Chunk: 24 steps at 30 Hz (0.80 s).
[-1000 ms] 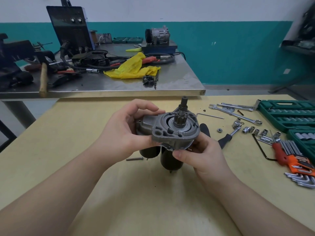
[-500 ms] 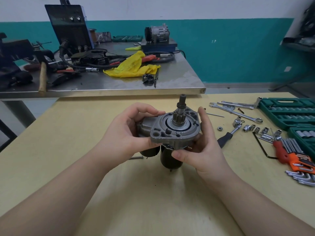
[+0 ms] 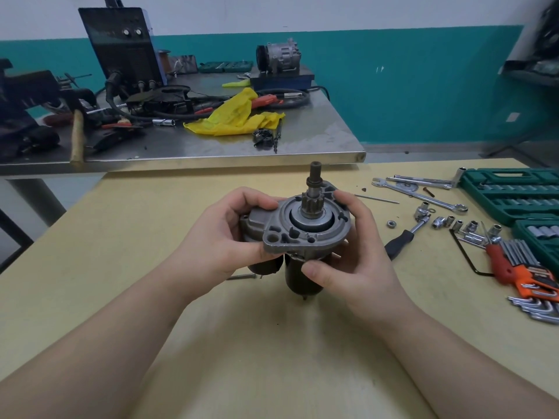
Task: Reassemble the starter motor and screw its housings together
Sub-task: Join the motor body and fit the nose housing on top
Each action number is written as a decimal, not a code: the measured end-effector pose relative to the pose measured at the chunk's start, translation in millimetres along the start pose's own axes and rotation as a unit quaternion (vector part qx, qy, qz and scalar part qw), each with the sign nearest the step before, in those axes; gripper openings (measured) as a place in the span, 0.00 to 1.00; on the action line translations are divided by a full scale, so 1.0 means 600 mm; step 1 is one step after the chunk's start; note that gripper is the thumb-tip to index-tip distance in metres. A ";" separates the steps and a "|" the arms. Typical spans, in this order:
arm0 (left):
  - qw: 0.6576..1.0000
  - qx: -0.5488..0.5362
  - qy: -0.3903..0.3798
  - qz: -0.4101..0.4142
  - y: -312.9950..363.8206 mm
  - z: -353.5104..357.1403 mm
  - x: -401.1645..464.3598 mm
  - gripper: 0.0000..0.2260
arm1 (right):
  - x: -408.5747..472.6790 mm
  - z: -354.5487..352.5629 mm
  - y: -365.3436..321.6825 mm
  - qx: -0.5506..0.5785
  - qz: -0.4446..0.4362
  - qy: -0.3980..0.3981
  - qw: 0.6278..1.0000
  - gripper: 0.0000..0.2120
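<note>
Both hands held the starter motor (image 3: 305,234) upright above the yellow surface (image 3: 272,358): left hand (image 3: 223,240) gripping its housing, right hand (image 3: 354,255) gripping the opposite side.

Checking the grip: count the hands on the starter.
2. The left hand grips the starter on its left side; the right hand grips its right side, thumb on the dark body below.
</note>
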<state>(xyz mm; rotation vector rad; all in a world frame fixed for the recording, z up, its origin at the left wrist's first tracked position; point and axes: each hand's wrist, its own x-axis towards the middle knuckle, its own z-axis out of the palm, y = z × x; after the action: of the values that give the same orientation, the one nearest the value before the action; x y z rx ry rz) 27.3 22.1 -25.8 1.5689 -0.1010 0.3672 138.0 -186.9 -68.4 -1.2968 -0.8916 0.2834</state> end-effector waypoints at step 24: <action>0.997 0.017 0.077 0.000 -0.024 0.023 -0.019 0.27 | 0.006 -0.014 -0.002 0.026 0.018 0.004 0.999 0.52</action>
<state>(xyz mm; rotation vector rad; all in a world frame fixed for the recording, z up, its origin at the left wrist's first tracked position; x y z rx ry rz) 23.0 7.3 -43.0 1.5686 0.0251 0.4913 146.0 -190.6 -65.9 -1.2672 -0.8486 0.3272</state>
